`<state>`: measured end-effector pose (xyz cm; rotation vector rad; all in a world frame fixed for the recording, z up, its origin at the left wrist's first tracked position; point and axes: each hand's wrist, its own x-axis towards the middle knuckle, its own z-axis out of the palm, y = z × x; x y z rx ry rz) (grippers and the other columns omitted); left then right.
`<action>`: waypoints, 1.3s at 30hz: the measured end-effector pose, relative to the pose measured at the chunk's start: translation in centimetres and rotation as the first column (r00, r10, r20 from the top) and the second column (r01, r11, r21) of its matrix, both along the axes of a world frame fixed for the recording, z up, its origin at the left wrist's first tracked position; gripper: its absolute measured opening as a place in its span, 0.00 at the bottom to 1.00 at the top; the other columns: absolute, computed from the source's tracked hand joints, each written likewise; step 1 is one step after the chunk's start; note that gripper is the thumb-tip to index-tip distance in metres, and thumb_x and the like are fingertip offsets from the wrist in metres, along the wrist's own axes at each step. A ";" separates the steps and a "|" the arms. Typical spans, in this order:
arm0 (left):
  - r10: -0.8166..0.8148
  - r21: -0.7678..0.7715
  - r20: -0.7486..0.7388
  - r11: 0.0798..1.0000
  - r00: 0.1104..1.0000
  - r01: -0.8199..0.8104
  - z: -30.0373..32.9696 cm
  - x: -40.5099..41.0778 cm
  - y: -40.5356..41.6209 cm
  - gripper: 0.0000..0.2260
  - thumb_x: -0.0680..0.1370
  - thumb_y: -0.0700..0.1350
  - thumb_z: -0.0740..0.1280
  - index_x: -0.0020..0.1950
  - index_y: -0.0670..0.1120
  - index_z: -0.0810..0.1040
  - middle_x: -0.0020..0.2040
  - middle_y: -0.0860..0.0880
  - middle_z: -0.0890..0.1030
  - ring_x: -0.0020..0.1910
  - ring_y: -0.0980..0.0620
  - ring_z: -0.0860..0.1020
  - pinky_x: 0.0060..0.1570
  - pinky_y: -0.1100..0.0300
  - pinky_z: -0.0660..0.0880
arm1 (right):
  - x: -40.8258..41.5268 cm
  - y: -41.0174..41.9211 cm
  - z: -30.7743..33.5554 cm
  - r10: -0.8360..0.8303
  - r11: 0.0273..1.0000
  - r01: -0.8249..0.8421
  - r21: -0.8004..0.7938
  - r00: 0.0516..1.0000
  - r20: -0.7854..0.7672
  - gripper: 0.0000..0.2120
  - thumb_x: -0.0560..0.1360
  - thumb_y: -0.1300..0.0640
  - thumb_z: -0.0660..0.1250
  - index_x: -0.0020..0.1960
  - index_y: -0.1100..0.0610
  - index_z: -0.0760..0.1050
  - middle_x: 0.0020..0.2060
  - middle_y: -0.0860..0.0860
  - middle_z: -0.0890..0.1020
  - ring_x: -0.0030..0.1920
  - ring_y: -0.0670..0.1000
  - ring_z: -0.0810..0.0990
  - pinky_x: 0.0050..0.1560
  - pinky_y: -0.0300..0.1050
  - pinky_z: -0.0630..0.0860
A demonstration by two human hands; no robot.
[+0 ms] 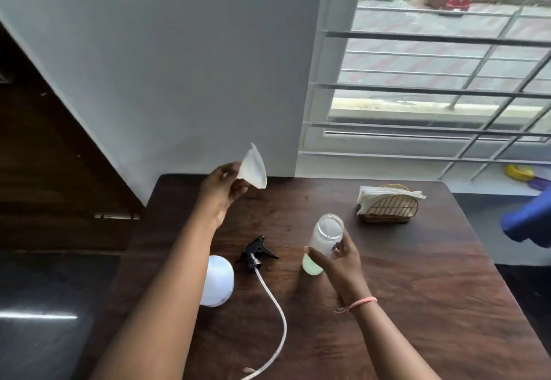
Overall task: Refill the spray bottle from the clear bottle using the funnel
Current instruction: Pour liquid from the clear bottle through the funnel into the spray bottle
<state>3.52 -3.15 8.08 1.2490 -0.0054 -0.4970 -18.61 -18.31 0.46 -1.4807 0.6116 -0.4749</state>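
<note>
My left hand [222, 191] holds a white plastic funnel [253, 168] by its spout, raised above the table's back left with its wide mouth tilted to the right. My right hand [340, 257] grips an open translucent bottle [328, 227] standing upright on the table, with a little pale green liquid at its bottom. To the bottle's left, the black spray head [256, 251] lies on the wood, and its long white tube [277, 314] curves toward me. A white rounded container [219, 278] stands left of the spray head, partly hidden behind my left forearm.
The dark wooden table [417, 290] stands against a grey wall. A wire napkin holder [387, 205] with white napkins sits at the back right. A barred window [432, 90] is behind it. A blue object [530, 221] shows beyond the table's right edge.
</note>
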 end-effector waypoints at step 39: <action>-0.027 0.105 -0.323 0.992 0.946 0.064 -0.1 -7.7 13.3 0.25 0.77 0.62 0.53 0.45 0.42 0.78 0.29 0.45 0.75 0.20 0.53 0.67 0.23 0.64 0.60 | 4.8 10.1 9.9 0.100 0.972 -0.062 -0.227 0.982 0.162 0.20 0.60 0.62 0.79 0.47 0.47 0.77 0.42 0.51 0.82 0.41 0.48 0.79 0.46 0.50 0.77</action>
